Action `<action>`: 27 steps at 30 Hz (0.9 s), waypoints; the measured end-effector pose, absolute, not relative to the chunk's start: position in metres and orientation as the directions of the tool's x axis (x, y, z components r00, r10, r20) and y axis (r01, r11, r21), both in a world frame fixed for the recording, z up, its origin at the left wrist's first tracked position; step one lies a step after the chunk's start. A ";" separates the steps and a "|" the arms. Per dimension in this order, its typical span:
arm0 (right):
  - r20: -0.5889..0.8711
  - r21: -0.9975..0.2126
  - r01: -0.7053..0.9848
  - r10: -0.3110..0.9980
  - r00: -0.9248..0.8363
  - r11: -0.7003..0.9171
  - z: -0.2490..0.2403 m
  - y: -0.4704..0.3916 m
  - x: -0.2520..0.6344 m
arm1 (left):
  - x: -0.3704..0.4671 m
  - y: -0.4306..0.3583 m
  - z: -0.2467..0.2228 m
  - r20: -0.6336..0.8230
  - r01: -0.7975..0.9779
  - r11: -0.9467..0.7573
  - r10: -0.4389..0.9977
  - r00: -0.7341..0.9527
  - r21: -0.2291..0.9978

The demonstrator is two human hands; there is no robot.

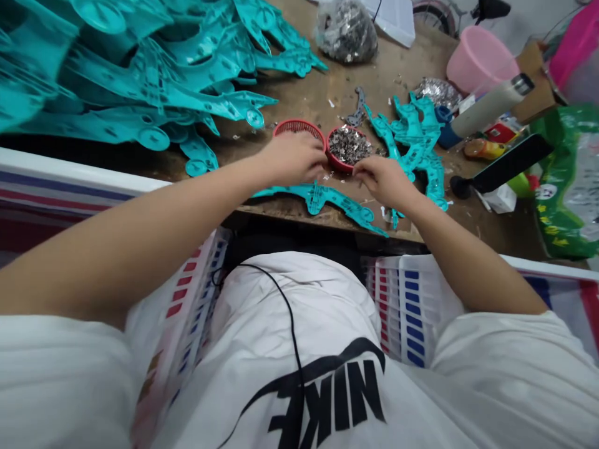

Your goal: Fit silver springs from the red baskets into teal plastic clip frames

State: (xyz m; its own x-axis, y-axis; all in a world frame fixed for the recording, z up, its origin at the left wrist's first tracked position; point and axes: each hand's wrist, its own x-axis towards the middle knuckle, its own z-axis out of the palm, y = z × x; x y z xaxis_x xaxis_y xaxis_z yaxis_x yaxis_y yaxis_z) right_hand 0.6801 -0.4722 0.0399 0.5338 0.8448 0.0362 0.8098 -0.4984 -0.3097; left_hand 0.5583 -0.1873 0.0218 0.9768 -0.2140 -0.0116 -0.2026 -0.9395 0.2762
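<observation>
A long turquoise plastic part [316, 198] lies across the table's front edge before me. My left hand [297, 156] is over its upper side, in front of a red basket [299, 123], with its fingers curled down and together. My right hand [384, 178] is at the near right rim of a second red basket [341, 164], which is heaped with small metal pieces [349, 144]. Its thumb and fingers are pinched together. Whatever either hand's fingertips hold is too small or hidden to make out.
Turquoise parts are piled high at left [154, 75], and more lie at right [416, 134]. Behind are a bag of metal pieces [346, 31] and a dark grey part [358, 107]. A pink tub [482, 59], a flask [491, 109] and a black phone-like slab [512, 163] stand right.
</observation>
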 end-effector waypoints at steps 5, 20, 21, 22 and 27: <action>-0.129 -0.392 0.829 0.916 0.380 -0.399 0.015 -0.467 0.679 | 0.580 -0.161 -0.005 -0.108 0.051 -0.978 0.030 0.994 0.200; -0.203 -0.363 0.884 0.951 0.234 -0.295 0.015 -0.480 0.701 | 0.563 -0.177 0.034 -0.225 0.103 -0.990 0.079 0.971 0.096; -0.205 -0.358 0.888 0.952 0.226 -0.288 0.014 -0.479 0.700 | 0.563 -0.175 0.033 -0.229 0.101 -0.989 0.075 0.971 0.104; -0.207 -0.345 0.895 0.953 0.220 -0.282 0.014 -0.478 0.700 | 0.564 -0.173 0.032 -0.233 0.094 -0.990 0.067 0.970 0.105; -0.235 -0.219 0.931 0.942 0.241 -0.293 0.012 -0.473 0.697 | 0.565 -0.166 0.030 -0.258 0.045 -0.998 0.030 0.966 0.049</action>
State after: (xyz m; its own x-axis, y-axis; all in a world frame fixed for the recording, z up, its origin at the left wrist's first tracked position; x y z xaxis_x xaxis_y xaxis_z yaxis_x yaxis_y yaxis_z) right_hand 0.6966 -0.4728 0.0116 0.2407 0.9418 -0.2347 0.9308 -0.2925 -0.2191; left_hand 0.5646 -0.1660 0.0297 0.9656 0.0305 -0.2583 0.0445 -0.9978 0.0486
